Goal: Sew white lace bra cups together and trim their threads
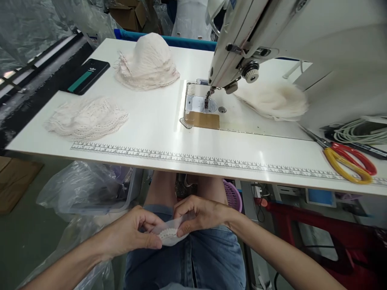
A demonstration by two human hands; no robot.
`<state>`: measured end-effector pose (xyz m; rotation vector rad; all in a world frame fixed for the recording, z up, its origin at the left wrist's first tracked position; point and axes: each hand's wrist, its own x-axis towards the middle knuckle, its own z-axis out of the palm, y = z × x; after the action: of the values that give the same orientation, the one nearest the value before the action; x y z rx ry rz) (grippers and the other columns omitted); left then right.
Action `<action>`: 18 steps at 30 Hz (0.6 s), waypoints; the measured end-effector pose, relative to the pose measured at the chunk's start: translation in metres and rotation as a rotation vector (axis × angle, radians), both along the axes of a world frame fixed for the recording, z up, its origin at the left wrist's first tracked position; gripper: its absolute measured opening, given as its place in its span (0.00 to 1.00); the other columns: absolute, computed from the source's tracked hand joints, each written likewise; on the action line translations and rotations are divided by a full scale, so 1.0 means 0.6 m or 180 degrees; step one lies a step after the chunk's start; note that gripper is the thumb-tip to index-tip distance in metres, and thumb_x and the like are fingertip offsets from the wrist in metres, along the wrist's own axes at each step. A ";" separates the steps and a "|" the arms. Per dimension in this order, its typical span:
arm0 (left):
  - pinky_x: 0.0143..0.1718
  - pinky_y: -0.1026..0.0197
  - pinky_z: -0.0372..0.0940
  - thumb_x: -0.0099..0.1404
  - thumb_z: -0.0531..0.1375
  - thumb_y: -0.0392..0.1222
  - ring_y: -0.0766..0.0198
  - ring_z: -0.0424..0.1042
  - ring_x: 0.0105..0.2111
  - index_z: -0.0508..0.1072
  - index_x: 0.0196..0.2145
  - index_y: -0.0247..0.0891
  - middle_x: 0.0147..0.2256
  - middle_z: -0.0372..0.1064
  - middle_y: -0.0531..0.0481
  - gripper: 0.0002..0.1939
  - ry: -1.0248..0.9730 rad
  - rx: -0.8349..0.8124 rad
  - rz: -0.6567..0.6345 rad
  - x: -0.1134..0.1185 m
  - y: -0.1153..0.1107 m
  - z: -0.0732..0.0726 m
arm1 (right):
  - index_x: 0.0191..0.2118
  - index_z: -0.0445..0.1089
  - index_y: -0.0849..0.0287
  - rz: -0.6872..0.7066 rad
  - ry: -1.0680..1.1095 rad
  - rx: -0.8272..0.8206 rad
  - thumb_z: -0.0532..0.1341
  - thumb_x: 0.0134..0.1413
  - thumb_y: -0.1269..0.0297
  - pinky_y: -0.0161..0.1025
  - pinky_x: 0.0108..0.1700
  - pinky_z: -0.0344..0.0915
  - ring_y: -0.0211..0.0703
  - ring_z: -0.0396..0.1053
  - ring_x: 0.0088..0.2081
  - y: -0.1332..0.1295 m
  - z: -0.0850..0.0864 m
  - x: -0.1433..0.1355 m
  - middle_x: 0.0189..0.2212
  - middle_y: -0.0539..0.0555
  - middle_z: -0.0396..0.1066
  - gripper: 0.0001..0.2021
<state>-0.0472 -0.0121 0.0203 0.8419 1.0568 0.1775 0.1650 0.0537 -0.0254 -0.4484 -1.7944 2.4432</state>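
Over my lap, below the table's front edge, both hands pinch a small piece of sheer white fabric (173,241) with a scalloped lace strip along it. My left hand (133,231) grips its left end between thumb and fingers. At the other end, my right hand (198,215) has its thumb pressed on top, fingers curled behind. On the white table (151,137) lie a flat pile of cream lace pieces (87,119) and a taller stack of cream fabric pieces (148,62). The sewing machine (208,98) stands beyond my hands, with nothing visible under its needle.
Scissors with red and yellow handles (347,159) lie at the table's right, near a coil of pale cord (363,131). Sheer cream pieces (275,100) rest under the machine arm. A phone (87,76) sits at the left edge. Below left is a plastic bin (133,193).
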 end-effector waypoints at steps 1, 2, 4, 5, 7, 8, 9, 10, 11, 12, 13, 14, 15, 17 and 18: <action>0.23 0.68 0.44 0.52 0.66 0.47 0.70 0.50 0.23 0.80 0.31 0.34 0.19 0.57 0.57 0.13 0.0035 0.0000 -0.0016 0.003 0.002 -0.001 | 0.32 0.73 0.67 0.0011 0.0034 0.0039 0.66 0.47 0.56 0.31 0.33 0.62 0.36 0.65 0.31 0.000 -0.001 0.000 0.29 0.52 0.68 0.15; 0.23 0.67 0.44 0.53 0.65 0.47 0.70 0.49 0.23 0.80 0.31 0.34 0.19 0.56 0.57 0.13 0.0067 -0.0011 -0.0033 0.005 0.003 -0.002 | 0.32 0.73 0.67 0.0012 0.0054 0.0051 0.65 0.47 0.56 0.31 0.34 0.62 0.36 0.65 0.32 -0.001 -0.001 0.001 0.29 0.52 0.68 0.15; 0.23 0.67 0.43 0.53 0.65 0.48 0.70 0.49 0.23 0.80 0.30 0.33 0.19 0.55 0.56 0.14 0.0113 -0.0029 -0.0036 0.007 0.004 -0.004 | 0.32 0.73 0.67 -0.0005 0.0037 0.0002 0.65 0.47 0.56 0.30 0.34 0.63 0.35 0.66 0.32 -0.001 -0.001 0.003 0.29 0.52 0.68 0.15; 0.24 0.66 0.44 0.53 0.65 0.48 0.70 0.49 0.23 0.80 0.29 0.32 0.18 0.56 0.56 0.14 0.0110 -0.0040 -0.0021 0.007 0.004 -0.004 | 0.32 0.73 0.67 -0.0015 0.0016 -0.0036 0.66 0.47 0.56 0.30 0.33 0.63 0.35 0.66 0.32 -0.002 -0.002 0.005 0.29 0.52 0.68 0.15; 0.25 0.66 0.48 0.52 0.65 0.48 0.69 0.52 0.23 0.81 0.29 0.32 0.19 0.60 0.54 0.14 0.0086 -0.0078 0.0011 0.005 0.002 -0.005 | 0.32 0.73 0.67 -0.0016 -0.0029 -0.0089 0.66 0.46 0.56 0.30 0.33 0.63 0.35 0.66 0.32 -0.002 -0.003 0.007 0.29 0.52 0.68 0.16; 0.26 0.66 0.50 0.52 0.65 0.48 0.68 0.54 0.23 0.81 0.30 0.33 0.20 0.63 0.53 0.14 0.0090 -0.0099 0.0018 0.004 0.001 -0.006 | 0.32 0.73 0.67 -0.0011 -0.0046 -0.0095 0.66 0.45 0.55 0.30 0.34 0.63 0.35 0.66 0.32 -0.002 -0.003 0.008 0.29 0.52 0.69 0.16; 0.27 0.65 0.51 0.52 0.65 0.48 0.67 0.56 0.24 0.81 0.30 0.33 0.21 0.65 0.52 0.14 0.0115 -0.0128 0.0017 0.002 0.000 -0.006 | 0.32 0.74 0.67 -0.0007 -0.0052 -0.0106 0.67 0.45 0.55 0.30 0.35 0.64 0.36 0.66 0.33 -0.002 -0.005 0.008 0.29 0.52 0.69 0.16; 0.27 0.65 0.52 0.52 0.66 0.48 0.67 0.57 0.24 0.81 0.31 0.33 0.21 0.67 0.52 0.14 0.0150 -0.0152 0.0011 0.001 -0.001 -0.006 | 0.32 0.74 0.66 -0.0002 -0.0047 -0.0133 0.67 0.44 0.55 0.31 0.36 0.64 0.36 0.67 0.33 -0.002 -0.006 0.009 0.29 0.52 0.69 0.16; 0.27 0.65 0.53 0.51 0.66 0.48 0.66 0.58 0.24 0.81 0.31 0.34 0.21 0.67 0.51 0.15 0.0189 -0.0172 0.0010 0.000 -0.002 -0.006 | 0.32 0.74 0.66 -0.0001 -0.0039 -0.0171 0.67 0.43 0.55 0.31 0.37 0.64 0.37 0.67 0.33 -0.001 -0.007 0.009 0.29 0.52 0.70 0.16; 0.27 0.65 0.53 0.51 0.66 0.49 0.66 0.58 0.24 0.81 0.30 0.34 0.21 0.68 0.51 0.15 0.0219 -0.0179 0.0021 -0.001 -0.003 -0.006 | 0.32 0.74 0.66 -0.0001 -0.0029 -0.0204 0.68 0.43 0.55 0.32 0.37 0.65 0.37 0.68 0.34 -0.001 -0.008 0.009 0.30 0.52 0.70 0.16; 0.27 0.65 0.52 0.51 0.66 0.49 0.67 0.58 0.24 0.81 0.30 0.34 0.21 0.67 0.51 0.15 0.0233 -0.0187 0.0033 -0.002 -0.003 -0.007 | 0.32 0.74 0.66 -0.0003 -0.0018 -0.0225 0.68 0.43 0.55 0.32 0.38 0.65 0.37 0.68 0.34 0.000 -0.009 0.010 0.30 0.52 0.70 0.16; 0.27 0.65 0.52 0.51 0.66 0.49 0.67 0.57 0.24 0.81 0.30 0.34 0.21 0.67 0.52 0.15 0.0231 -0.0193 0.0045 -0.003 -0.004 -0.007 | 0.32 0.74 0.66 -0.0009 -0.0008 -0.0234 0.68 0.43 0.55 0.32 0.38 0.65 0.37 0.68 0.34 0.000 -0.009 0.011 0.30 0.52 0.70 0.16; 0.26 0.65 0.51 0.51 0.66 0.50 0.67 0.56 0.24 0.81 0.30 0.34 0.20 0.66 0.52 0.15 0.0217 -0.0199 0.0056 -0.003 -0.004 -0.007 | 0.32 0.75 0.66 -0.0019 -0.0006 -0.0232 0.67 0.43 0.56 0.32 0.38 0.65 0.37 0.68 0.34 0.001 -0.009 0.012 0.30 0.53 0.70 0.16; 0.25 0.66 0.49 0.51 0.66 0.50 0.68 0.55 0.23 0.81 0.29 0.33 0.20 0.64 0.53 0.16 0.0163 -0.0203 0.0070 -0.002 -0.004 -0.007 | 0.32 0.75 0.67 -0.0038 -0.0021 -0.0216 0.67 0.44 0.56 0.32 0.38 0.65 0.36 0.67 0.34 0.001 -0.008 0.014 0.30 0.53 0.70 0.16; 0.25 0.66 0.48 0.51 0.66 0.50 0.69 0.54 0.23 0.81 0.29 0.33 0.19 0.62 0.54 0.16 0.0135 -0.0201 0.0074 -0.002 -0.004 -0.007 | 0.32 0.75 0.67 -0.0046 -0.0029 -0.0214 0.67 0.44 0.56 0.31 0.38 0.65 0.36 0.67 0.34 0.001 -0.008 0.015 0.30 0.53 0.70 0.16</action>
<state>-0.0482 -0.0147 0.0161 0.7795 1.1069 0.1454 0.1739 0.0541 -0.0299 -0.4768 -1.7106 2.5021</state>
